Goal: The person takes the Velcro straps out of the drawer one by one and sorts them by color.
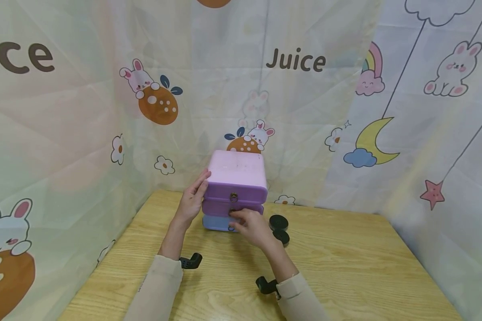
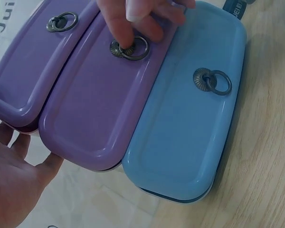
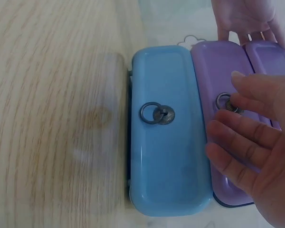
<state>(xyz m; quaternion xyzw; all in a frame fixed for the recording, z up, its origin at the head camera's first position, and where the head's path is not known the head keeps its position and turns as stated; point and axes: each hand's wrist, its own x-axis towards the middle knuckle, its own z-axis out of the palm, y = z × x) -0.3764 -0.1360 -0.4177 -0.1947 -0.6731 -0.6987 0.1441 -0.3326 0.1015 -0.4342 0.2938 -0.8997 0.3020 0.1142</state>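
One small chest of drawers [image 1: 237, 166] stands on the wooden desk [image 1: 345, 263], towards the back, with a single pink top and three drawers stacked beneath it: two purple, one blue. Each front carries one metal ring pull, three in all. The upper purple drawer [image 1: 217, 194] has its ring pull [image 2: 60, 22] free of fingers, and so does the blue drawer [image 3: 168, 156] at the bottom. Two bare hands are at the chest. The left hand [image 1: 190, 200] lies along its left side, fingers extended and touching the wall. The right hand [image 1: 254, 227] is in front, its fingers loosely spread and the thumb apart; one fingertip touches the ring pull [image 2: 115, 49] of the middle purple drawer [image 2: 85, 109], though I cannot tell whether it goes through the loop. Two black discs [image 1: 279, 223] lie on the desk just right of the chest, one nearer the person than the other. Two pale sleeves [image 1: 156, 285] cover the forearms, and two black devices [image 1: 191, 261] sit at the wrists, one each. On the printed cloth [image 1: 305, 116] behind, there are one yellow moon [image 1: 371, 142] and one pink star [image 1: 432, 191].
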